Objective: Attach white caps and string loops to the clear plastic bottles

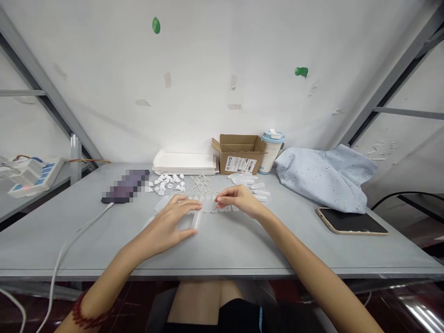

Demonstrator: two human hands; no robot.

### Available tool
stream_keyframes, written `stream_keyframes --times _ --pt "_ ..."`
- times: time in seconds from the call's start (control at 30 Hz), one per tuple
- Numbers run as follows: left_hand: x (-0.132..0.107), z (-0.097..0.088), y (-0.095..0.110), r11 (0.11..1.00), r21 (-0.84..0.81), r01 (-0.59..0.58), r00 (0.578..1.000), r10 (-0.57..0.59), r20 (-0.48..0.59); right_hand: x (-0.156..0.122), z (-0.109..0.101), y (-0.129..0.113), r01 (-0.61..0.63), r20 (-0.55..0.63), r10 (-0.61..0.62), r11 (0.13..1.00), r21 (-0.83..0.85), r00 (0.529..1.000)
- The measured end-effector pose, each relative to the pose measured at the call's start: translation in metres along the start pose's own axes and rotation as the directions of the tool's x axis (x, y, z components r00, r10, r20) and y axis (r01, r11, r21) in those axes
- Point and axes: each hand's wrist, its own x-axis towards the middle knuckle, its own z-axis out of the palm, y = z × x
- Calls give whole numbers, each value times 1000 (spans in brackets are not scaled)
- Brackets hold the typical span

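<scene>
My left hand (pixel 173 218) grips a small clear plastic tube (pixel 197 220) upright between thumb and fingertips, just above the table. Just right of it, my right hand (pixel 237 200) is closed in a pinch; what its fingertips hold, if anything, is too small to make out. Between and under the hands runs a row of small translucent pieces (pixel 213 209) with thin loops. Thin white cords (pixel 201 182) lie tangled behind them. A scatter of white plastic caps (pixel 169 184) sits beyond my left hand. More clear tubes (pixel 262 195) lie beyond my right wrist.
At the back stand a stack of white trays (pixel 185 163), an open cardboard box (pixel 239 155) and a lidded cup (pixel 271 152). Light blue cloth (pixel 322 178) and a phone (pixel 350 221) lie right. Left, a dark device (pixel 126 186) trails a white cable (pixel 74 236).
</scene>
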Motion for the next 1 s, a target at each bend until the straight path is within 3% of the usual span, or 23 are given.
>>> stream_keyframes --times 0.2,0.53,1.0 --pt "-33 -21 -11 999 39 25 997 -28 76 -2 -1 -6 -16 -69 15 1000 -15 998" --pt "-64 -37 -45 982 116 146 986 -155 68 1 -5 -1 4 -102 -9 999 -51 995" --pt "-63 -31 -64 970 145 194 972 -210 104 2 -8 1 18 -140 -28 998 -68 990"
